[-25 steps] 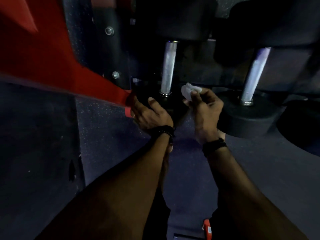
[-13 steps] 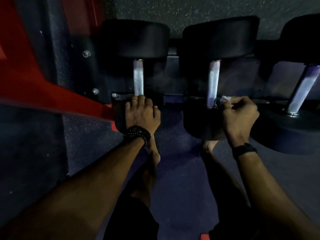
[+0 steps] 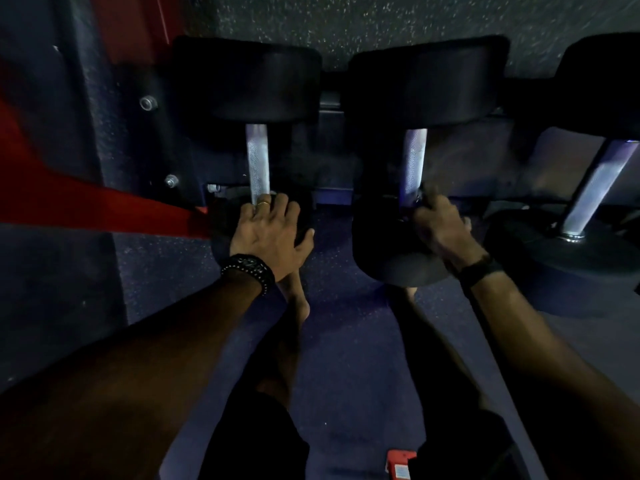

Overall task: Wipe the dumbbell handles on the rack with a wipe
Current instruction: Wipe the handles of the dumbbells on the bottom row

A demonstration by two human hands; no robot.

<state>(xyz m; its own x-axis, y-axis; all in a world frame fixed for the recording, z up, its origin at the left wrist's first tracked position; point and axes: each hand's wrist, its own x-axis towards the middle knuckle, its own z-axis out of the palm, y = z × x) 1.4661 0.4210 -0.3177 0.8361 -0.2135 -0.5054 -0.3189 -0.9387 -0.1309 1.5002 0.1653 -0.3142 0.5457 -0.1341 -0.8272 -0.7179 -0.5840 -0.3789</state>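
Note:
Three black dumbbells lie on a low rack, each with a knurled metal handle: the left handle (image 3: 258,161), the middle handle (image 3: 414,164) and the right handle (image 3: 595,188). My left hand (image 3: 273,233) rests with straight fingers on the near head of the left dumbbell, fingertips at the base of its handle. My right hand (image 3: 440,226) is blurred, with curled fingers at the near end of the middle handle. The white wipe is hidden inside those fingers.
A red rack beam (image 3: 86,206) slants in from the left, bolted to a dark upright (image 3: 149,103). Speckled rubber floor (image 3: 346,341) lies below, with my bare legs over it. A small red object (image 3: 400,462) sits at the bottom edge.
The view swung up and right, bringing three dumbbells into frame. My left hand settled on the left dumbbell's near head. My right hand carried the wipe to the middle handle's base, where it no longer shows.

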